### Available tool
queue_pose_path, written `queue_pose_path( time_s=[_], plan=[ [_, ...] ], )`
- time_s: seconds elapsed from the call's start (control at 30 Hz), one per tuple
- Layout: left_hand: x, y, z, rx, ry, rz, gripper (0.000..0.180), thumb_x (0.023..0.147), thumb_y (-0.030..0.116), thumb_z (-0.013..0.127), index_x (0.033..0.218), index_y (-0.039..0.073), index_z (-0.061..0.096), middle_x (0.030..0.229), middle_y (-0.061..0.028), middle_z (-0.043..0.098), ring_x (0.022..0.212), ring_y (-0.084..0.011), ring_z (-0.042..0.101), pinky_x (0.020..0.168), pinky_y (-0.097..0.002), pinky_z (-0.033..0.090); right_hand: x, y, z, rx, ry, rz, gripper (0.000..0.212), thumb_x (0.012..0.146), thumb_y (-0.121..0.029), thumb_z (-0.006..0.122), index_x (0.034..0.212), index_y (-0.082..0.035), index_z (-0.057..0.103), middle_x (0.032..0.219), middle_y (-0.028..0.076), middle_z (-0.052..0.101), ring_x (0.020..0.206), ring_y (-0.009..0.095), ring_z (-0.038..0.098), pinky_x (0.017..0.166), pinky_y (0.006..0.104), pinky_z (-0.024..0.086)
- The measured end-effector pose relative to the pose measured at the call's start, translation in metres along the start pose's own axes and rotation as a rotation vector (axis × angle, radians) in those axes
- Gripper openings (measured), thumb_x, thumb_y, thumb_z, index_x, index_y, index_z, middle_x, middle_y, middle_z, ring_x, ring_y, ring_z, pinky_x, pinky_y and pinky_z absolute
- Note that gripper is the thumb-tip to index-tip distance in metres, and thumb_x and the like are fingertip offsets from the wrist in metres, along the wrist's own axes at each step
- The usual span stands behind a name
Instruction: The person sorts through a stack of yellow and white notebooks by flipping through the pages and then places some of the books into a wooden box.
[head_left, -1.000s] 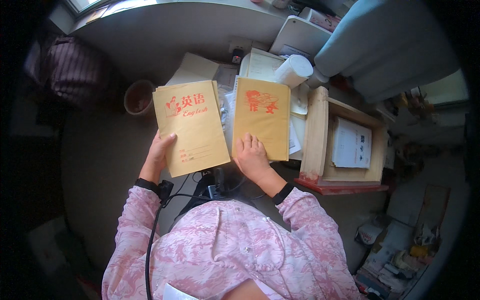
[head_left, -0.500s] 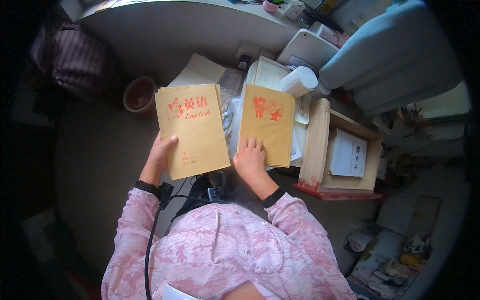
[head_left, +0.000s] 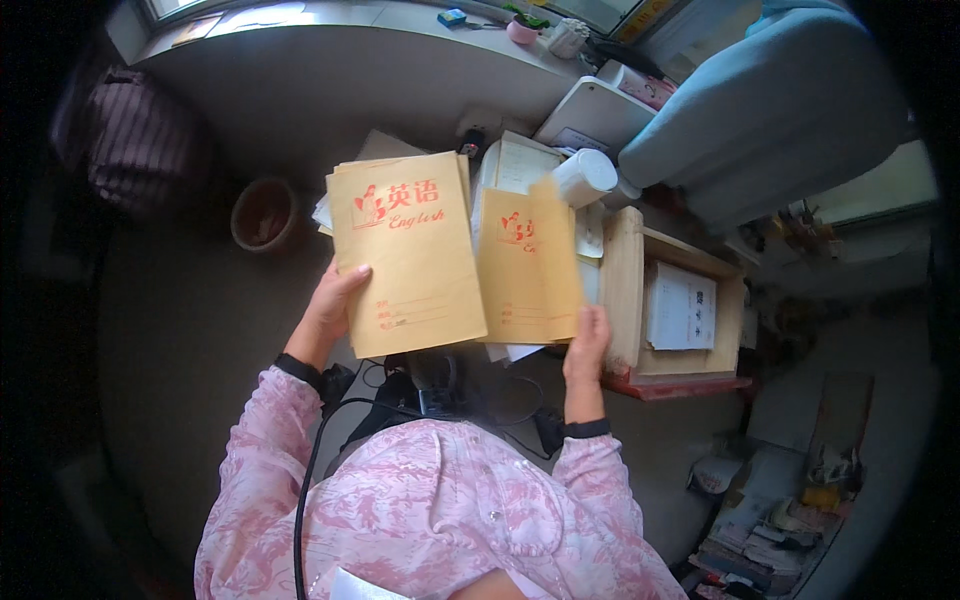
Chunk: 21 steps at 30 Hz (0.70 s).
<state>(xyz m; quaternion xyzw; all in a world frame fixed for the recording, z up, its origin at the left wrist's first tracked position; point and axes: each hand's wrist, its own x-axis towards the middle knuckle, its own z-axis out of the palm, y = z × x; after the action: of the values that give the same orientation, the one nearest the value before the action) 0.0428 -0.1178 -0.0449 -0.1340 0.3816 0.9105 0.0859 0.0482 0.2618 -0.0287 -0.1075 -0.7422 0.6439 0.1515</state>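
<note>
My left hand (head_left: 338, 300) grips a small stack of tan exercise books (head_left: 410, 250) by its left side, thumb on top of the cover. Red print and a red drawing mark the top cover. Beside it, my right hand (head_left: 588, 345) pinches the lower right corner of a tan exercise book or its cover (head_left: 562, 270), which is smeared by motion. Under that lies another tan exercise book (head_left: 500, 285) with similar red print, partly covered. How many books lie in this right pile I cannot tell.
A white cylindrical container (head_left: 585, 178) stands behind the right pile. A wooden drawer (head_left: 622, 290) holding white booklets (head_left: 683, 310) lies to the right. A bin (head_left: 264, 215) stands on the floor at left. A black cable (head_left: 310, 470) runs along my left arm.
My right hand has moved right, from lying on the right pile to its lower right corner. The upper cover there is being lifted, exposing different red print. The left stack shifted slightly right.
</note>
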Motion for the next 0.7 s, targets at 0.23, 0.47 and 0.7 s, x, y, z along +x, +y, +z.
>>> queue_pose_path(
  time_s=[0.23, 0.47, 0.7],
  plan=[
    [0.04, -0.025, 0.072, 0.137, -0.169, -0.184, 0.05, 0.086, 0.002, 0.058, 0.131, 0.004, 0.037, 0.116, -0.0141, 0.057, 0.101, -0.0248, 0.061, 0.085, -0.0381, 0.054, -0.002, -0.13, 0.02, -0.513, -0.021, -0.58, 0.015, 0.096, -0.012, 0.045, 0.099, 0.001, 0.051, 0.094, 0.013, 0.064, 0.084, 0.02, 0.06, 0.075, 0.0334, 0.048],
    [0.048, -0.1, 0.066, 0.065, -0.073, -0.22, 0.048, 0.097, 0.035, 0.05, 0.137, 0.012, 0.036, 0.124, -0.0051, 0.054, 0.108, -0.0189, 0.055, 0.089, -0.0372, 0.048, -0.04, -0.042, 0.088, -0.904, -0.744, -0.589, 0.024, 0.088, -0.017, 0.053, 0.108, -0.004, 0.055, 0.113, 0.019, 0.059, 0.095, 0.033, 0.06, 0.075, 0.0419, 0.051],
    [0.043, -0.091, 0.068, 0.181, -0.177, -0.167, 0.045, 0.096, 0.016, 0.051, 0.138, 0.01, 0.034, 0.123, -0.0112, 0.054, 0.106, -0.0233, 0.057, 0.088, -0.0381, 0.051, -0.017, -0.067, 0.064, -0.85, -0.704, -0.384, 0.029, 0.084, -0.021, 0.059, 0.108, -0.004, 0.057, 0.114, 0.018, 0.057, 0.105, 0.037, 0.054, 0.09, 0.0445, 0.044]
  ],
)
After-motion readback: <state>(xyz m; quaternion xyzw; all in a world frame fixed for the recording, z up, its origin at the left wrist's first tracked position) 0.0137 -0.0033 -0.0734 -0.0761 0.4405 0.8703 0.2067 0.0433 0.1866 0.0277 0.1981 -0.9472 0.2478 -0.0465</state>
